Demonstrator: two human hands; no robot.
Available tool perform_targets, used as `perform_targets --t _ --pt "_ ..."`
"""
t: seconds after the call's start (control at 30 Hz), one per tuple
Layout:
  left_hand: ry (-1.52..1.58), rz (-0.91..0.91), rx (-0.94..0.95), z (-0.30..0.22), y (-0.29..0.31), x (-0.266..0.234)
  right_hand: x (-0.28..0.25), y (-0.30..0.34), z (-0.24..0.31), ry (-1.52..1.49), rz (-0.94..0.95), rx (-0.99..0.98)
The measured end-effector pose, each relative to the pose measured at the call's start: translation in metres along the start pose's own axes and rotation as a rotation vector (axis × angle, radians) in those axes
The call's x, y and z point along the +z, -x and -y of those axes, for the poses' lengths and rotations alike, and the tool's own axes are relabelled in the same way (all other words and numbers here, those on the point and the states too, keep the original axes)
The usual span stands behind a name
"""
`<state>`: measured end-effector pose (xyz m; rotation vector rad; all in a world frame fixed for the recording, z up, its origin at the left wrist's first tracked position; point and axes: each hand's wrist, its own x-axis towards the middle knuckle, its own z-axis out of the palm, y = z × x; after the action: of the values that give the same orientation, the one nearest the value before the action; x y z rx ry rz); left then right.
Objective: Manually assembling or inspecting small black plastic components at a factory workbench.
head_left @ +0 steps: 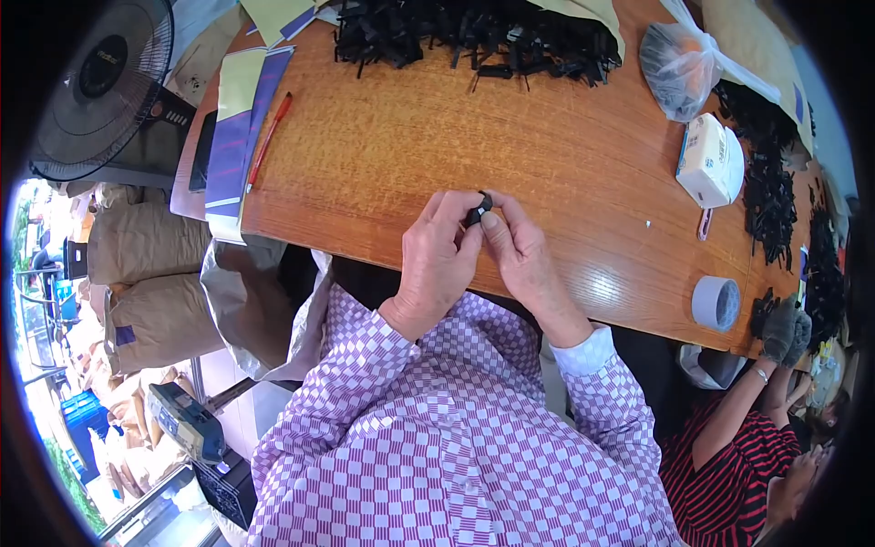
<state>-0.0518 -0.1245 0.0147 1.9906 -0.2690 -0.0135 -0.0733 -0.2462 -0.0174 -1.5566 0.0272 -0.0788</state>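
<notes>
A small black plastic part [479,209] is pinched between the fingertips of both my hands, just above the near edge of the wooden table [410,146]. My left hand [437,260] grips it from the left and my right hand [524,255] from the right, thumbs meeting under it. Both sleeves are purple-and-white checked. Much of the part is hidden by my fingers. A long heap of similar black parts [474,36] lies along the table's far side.
A red pen [269,141] and purple-and-cream folders [239,118] lie at the left end. A clear bag [679,68], a white tissue pack [709,162], a tape roll [715,303] and more black parts [770,182] sit right. A co-worker's gloved hands [786,330] work there. A fan [105,82] stands left.
</notes>
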Motion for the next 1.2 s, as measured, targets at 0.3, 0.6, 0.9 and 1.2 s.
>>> perform_targets --t 0.3,0.6,0.9,1.2 --pt "0.621 0.107 -0.203 -0.010 0.009 -0.050 0.007 0.022 0.019 -0.069 0.084 0.074" --pt "0.837 0.321 -0.312 0.007 0.038 -0.104 0.035 0.034 0.046 -0.493 0.270 0.200" --pt "0.676 0.450 -0.082 0.016 0.070 -0.121 0.066 0.047 0.040 -0.374 0.302 0.226" --pt "0.280 0.282 0.140 0.014 0.095 -0.124 0.094 0.080 0.061 -0.164 0.206 0.136"
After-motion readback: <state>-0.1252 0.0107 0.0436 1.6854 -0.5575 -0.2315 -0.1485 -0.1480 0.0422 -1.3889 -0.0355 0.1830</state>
